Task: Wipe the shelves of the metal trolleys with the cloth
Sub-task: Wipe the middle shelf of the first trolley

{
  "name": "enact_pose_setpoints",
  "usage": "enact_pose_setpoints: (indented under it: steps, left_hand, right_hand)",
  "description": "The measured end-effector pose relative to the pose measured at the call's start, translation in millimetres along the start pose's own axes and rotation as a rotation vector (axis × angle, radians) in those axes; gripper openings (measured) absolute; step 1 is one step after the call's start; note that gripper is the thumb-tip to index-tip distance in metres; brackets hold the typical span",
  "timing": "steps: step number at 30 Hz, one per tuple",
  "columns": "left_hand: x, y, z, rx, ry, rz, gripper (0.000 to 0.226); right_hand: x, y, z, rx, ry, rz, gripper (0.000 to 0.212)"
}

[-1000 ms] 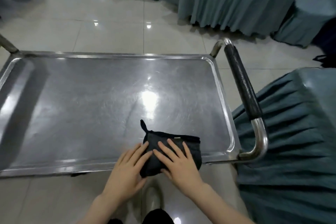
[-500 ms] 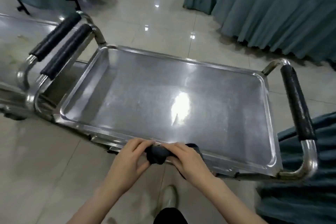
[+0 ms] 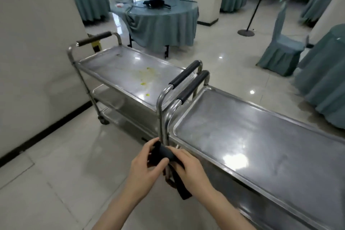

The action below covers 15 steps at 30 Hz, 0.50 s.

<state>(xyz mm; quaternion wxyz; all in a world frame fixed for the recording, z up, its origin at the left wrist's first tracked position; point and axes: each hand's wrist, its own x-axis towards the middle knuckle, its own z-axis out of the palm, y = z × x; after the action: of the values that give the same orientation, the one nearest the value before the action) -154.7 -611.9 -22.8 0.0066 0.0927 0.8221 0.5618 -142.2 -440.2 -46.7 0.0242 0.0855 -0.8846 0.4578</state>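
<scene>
Both the left hand (image 3: pixel 143 170) and right hand (image 3: pixel 192 168) grip the bunched cloth (image 3: pixel 162 154); I'd fold it flat before wiping the stained shelf (image 3: pixel 115 65) ahead-left.

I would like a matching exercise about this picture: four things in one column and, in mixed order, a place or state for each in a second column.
Things
1. black rolled cloth
2. top shelf of the far steel trolley
3. top shelf of the near steel trolley
4. round table with teal tablecloth

Place or state
A. a black object lies on it
B. held by the left hand and the right hand
C. spotted with yellow stains
D. shiny, no stains visible

Pairs: 1-B, 2-C, 3-D, 4-A
</scene>
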Motion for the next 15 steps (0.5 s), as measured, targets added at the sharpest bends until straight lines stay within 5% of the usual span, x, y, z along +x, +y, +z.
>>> enact_pose_setpoints:
  steps: [15]
  left_hand:
    - [155,-54,-131,-0.008,-0.022,0.062,0.057]
  right_hand:
    - [176,-48,93,0.127,0.140,-0.005,0.046]
